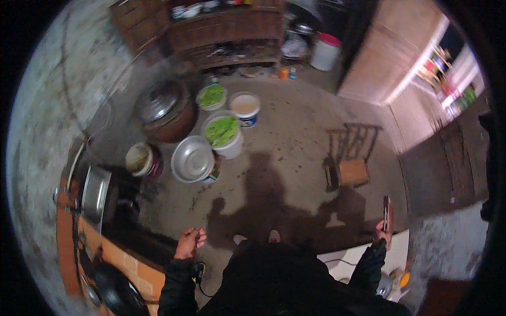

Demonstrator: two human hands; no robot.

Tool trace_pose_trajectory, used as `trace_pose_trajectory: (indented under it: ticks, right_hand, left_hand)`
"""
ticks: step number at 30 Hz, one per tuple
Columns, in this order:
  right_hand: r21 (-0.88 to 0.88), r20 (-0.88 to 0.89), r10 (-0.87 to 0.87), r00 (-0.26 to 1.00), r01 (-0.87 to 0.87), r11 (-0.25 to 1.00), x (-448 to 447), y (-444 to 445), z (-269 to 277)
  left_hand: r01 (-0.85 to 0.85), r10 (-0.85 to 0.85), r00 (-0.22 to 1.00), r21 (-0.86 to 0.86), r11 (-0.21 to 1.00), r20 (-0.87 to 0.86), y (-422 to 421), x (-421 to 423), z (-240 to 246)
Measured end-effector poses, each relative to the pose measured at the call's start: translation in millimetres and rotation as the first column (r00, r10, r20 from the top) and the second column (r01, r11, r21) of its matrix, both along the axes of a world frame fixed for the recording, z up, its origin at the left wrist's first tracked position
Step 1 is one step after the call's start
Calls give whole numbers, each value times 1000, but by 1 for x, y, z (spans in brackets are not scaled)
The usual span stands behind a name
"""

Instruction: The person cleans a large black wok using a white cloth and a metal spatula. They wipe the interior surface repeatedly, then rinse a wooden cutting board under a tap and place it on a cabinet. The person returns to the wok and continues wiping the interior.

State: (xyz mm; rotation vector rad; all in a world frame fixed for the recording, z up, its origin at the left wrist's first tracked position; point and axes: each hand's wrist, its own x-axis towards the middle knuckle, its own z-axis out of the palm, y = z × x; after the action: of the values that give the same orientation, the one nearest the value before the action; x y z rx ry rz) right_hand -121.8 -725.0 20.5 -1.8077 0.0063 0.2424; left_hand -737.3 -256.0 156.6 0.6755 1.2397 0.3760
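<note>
My right hand (383, 233) holds a flat, narrow reddish-brown object (387, 215), seen nearly edge-on; what it is I cannot tell. Nothing shows in my left hand (190, 241), whose fingers are curled above the floor at the lower left. Ahead of that hand stand a shiny metal basin (192, 158), a white bucket of green leaves (222, 131), a smaller tub of green leaves (212, 96) and a bucket of pale liquid (245, 104). Left of the basin is an open bucket (139, 159) with brownish contents.
A large pot with a metal lid (159, 102) stands near the left wall. A small chair (353, 172) is on the floor at right. A wooden cabinet (225, 27) and a red-lidded container (326, 52) stand at the back. A dark pan (118, 290) lies lower left.
</note>
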Motion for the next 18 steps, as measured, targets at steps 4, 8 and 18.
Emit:
trace_pose_trajectory:
  ticks: [4,8,18]
  right_hand:
    - [456,-645,-169,745,553,697,-5,110,77]
    - [525,-790,-9,613,684,506,-20,232,108]
    - [715,-603,789,117,-359,600,-175,522,194]
  left_hand:
    - [-101,102,993,21,995,-63,1,-27,-11]
    - [-234,236,972,57,971,-25,-2,-51,-3]
    - [-543,534,840,168,823,98,-42,-157,36]
